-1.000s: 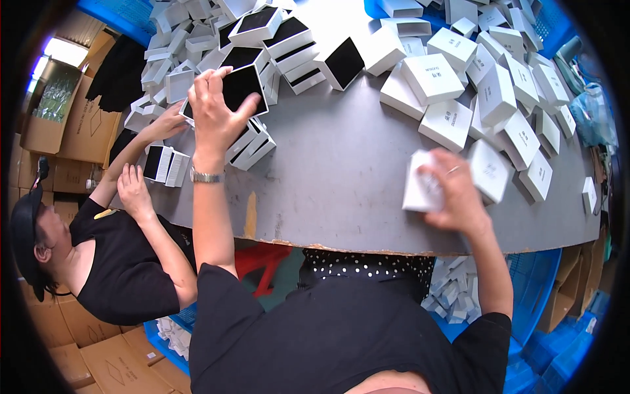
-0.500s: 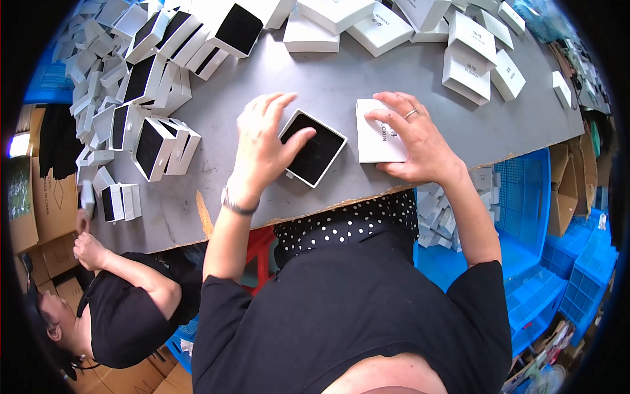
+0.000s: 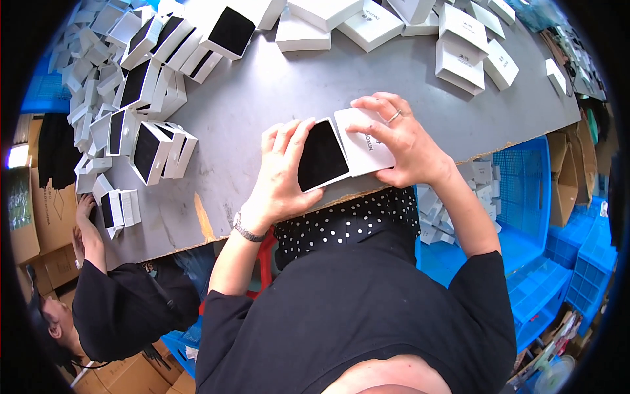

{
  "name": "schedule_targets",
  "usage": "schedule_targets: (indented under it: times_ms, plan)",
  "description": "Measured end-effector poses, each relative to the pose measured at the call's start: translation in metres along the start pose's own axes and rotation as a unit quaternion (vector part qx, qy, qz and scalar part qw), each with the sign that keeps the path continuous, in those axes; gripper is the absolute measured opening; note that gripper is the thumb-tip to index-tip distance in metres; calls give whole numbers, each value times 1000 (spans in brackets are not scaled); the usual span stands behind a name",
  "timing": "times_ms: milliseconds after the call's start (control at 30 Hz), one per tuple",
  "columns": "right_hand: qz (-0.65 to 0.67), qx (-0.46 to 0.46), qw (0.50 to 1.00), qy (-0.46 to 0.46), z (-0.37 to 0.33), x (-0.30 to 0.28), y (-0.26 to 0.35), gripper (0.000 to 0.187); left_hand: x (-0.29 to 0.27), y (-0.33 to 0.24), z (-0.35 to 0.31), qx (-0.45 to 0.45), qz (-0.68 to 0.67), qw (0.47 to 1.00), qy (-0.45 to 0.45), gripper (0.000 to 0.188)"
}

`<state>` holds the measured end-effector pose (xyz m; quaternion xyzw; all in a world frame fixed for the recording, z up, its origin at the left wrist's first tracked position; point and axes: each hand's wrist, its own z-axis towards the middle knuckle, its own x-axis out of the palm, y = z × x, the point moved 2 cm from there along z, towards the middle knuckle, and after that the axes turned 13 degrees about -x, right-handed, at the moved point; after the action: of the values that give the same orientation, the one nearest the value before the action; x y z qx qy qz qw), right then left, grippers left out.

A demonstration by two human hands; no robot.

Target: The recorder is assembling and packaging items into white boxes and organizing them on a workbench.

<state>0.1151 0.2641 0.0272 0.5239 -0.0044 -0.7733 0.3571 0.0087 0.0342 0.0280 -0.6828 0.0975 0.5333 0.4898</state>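
Note:
Near the table's front edge, my left hand (image 3: 287,172) grips a white box tray (image 3: 323,156) with a black lining, thumb along its near side and fingers over its far left side. My right hand (image 3: 405,139) is closed around a white printed box sleeve (image 3: 361,142), fingers at the far edge and thumb at the near one. The tray's right side meets the sleeve's left end, the two nearly in line. How far the tray's edge enters the sleeve, if at all, I cannot tell.
Black-lined trays (image 3: 152,152) and a heap of white box parts (image 3: 92,85) cover the table's left. White sleeves (image 3: 461,62) lie along the far side. A blue crate (image 3: 522,197) holding white pieces stands at my right. Another person (image 3: 125,308) works at the left.
My left hand has taken hold of the tray and turned it toward the sleeve. The right hand has brought the sleeve left against it. The other person's arm has moved.

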Motion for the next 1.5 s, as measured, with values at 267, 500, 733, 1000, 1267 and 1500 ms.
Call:
schedule_targets:
  times_ms: [267, 500, 733, 1000, 1267, 1500]
  plan:
    - [61, 29, 998, 8, -7, 7, 4, 78, 4, 7, 8, 1, -62, 996, 68, 102]
    - [59, 29, 998, -1, -6, 11, 12, 76, 11, 0, 12, 24, -58, 994, 89, 104]
    - [38, 44, 998, -24, -3, 21, 22, 78, 35, -14, 25, -130, -483, 863, -68, 128]
    - [-96, 166, 981, 31, -35, -22, 36, 76, -3, 14, -6, -30, -189, 961, -202, 78]
    - [-276, 267, 923, -17, -99, -101, -94, 57, -147, 130, -51, -259, 183, 888, -333, 43]
    - [-315, 258, 909, 85, -18, -36, 0, 45, -114, 83, -61, -145, 256, 887, -356, 18]
